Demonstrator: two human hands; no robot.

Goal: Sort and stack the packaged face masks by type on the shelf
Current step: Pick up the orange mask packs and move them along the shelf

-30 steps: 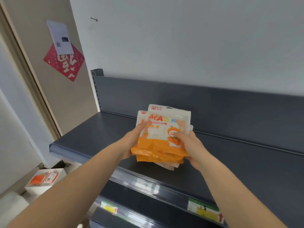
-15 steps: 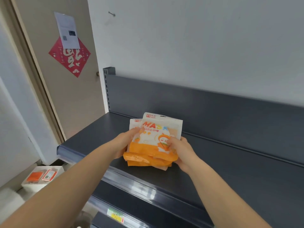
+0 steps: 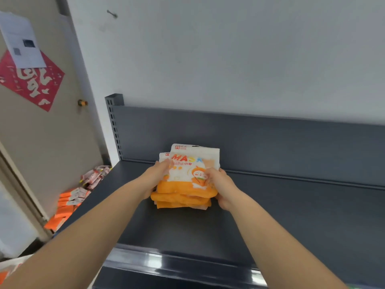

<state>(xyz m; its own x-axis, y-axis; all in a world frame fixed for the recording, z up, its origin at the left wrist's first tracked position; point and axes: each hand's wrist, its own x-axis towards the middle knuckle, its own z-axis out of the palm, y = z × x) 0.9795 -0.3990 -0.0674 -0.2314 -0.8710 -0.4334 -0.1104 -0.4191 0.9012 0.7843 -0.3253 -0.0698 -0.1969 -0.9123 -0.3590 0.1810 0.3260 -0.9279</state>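
A stack of several orange-and-white mask packs (image 3: 187,184) lies on the dark grey shelf (image 3: 291,215), near its back panel. The top pack shows the word MASK and a cartoon figure. My left hand (image 3: 155,180) grips the stack's left side, fingers on the top pack. My right hand (image 3: 220,188) grips the right side, thumb on the top pack. More orange packs (image 3: 64,209) and red-and-white packs (image 3: 94,177) lie in piles beyond the shelf's left end.
A slotted upright post (image 3: 113,126) marks the shelf's back left corner. The shelf's glossy front rail (image 3: 177,261) runs below my forearms. A door with a red paper square (image 3: 31,82) stands to the left.
Both hands have moved the stack farther back on the shelf and lowered it. The view has shifted, bringing the piles at the left into sight.
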